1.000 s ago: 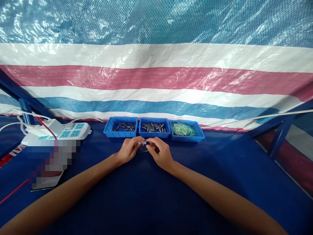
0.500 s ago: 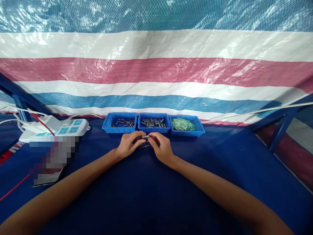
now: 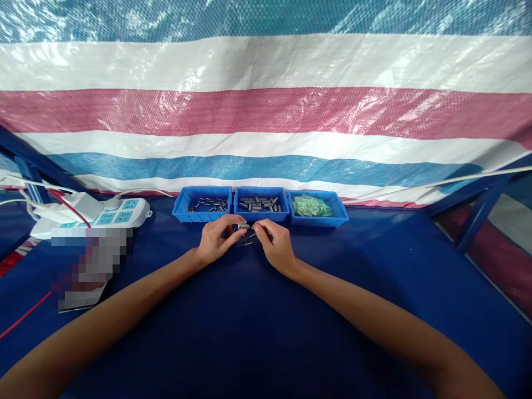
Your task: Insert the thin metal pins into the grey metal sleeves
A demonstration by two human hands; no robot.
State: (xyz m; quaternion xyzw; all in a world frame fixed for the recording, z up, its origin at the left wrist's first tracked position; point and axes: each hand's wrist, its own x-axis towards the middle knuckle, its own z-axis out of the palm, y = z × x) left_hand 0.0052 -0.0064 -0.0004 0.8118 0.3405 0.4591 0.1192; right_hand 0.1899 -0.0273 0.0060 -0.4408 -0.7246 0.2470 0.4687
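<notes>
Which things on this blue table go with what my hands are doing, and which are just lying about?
In use: left hand and right hand pinching a small grey part; loose pins beneath them; pin tray, grey-part tray, and probably the green-piece tray.
Lying about: power strip, red wire.

1. Three blue trays, row.
2. Table cover dark navy.
3. Tarp striped white, red, blue.
4. Power strip white, teal sockets.
5. Right tray pieces pale green.
</notes>
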